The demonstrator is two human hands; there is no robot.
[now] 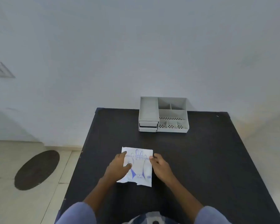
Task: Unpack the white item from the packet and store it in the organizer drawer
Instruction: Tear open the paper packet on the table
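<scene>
A white packet [140, 167] with blue glove print lies flat on the black table [192, 159], near its front middle. My left hand [118, 166] rests on the packet's left side, thumb and fingers spread over it. My right hand [160, 165] touches the packet's right edge with its fingertips. The grey organizer [163, 114] stands at the table's far edge, with small drawers [148, 126] stacked at its left front, both pushed in. The white item inside the packet is not visible.
The organizer has several open compartments on its right part. A plain wall rises behind the table. To the left lies tiled floor with a dark oval mat [36, 169]. The table's left edge runs close to my left forearm.
</scene>
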